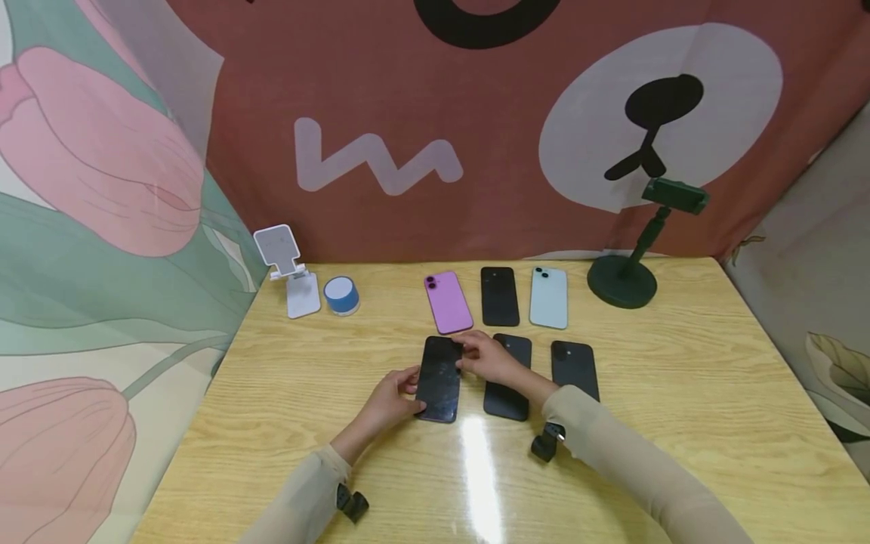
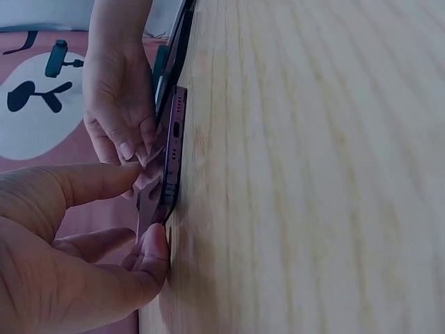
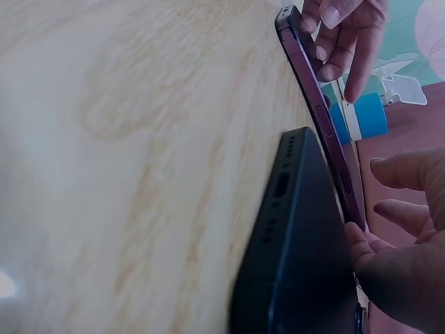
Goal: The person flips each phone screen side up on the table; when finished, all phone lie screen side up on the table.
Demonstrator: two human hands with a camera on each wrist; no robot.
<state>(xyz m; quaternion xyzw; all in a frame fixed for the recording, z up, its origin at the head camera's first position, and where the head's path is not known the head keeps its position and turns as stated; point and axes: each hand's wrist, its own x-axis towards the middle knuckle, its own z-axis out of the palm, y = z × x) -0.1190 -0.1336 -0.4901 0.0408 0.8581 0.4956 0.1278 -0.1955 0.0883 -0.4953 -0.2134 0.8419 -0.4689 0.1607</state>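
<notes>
A purple-edged smartphone [image 1: 439, 381] lies with its dark, glossy screen up, between both hands. My left hand [image 1: 390, 400] holds its lower left side, the thumb at the bottom corner and the other fingers along the left edge. At the upper right corner, my right hand [image 1: 485, 357] grips with bent fingers. In the left wrist view the purple bottom edge [image 2: 176, 132] with its charging port faces the camera, close against the tabletop. Under the right forearm lies a black phone [image 1: 506, 404], partly covered; its port end [image 3: 281, 184] looms large in the right wrist view.
Behind stand a pink phone [image 1: 450, 302], a black phone [image 1: 499, 296] and a light blue phone [image 1: 549, 298]. Another dark phone [image 1: 574, 366] lies right, partly behind the sleeve. A white folding stand [image 1: 302, 295], blue speaker-like cylinder [image 1: 342, 296] and green phone stand [image 1: 621, 282] line the back.
</notes>
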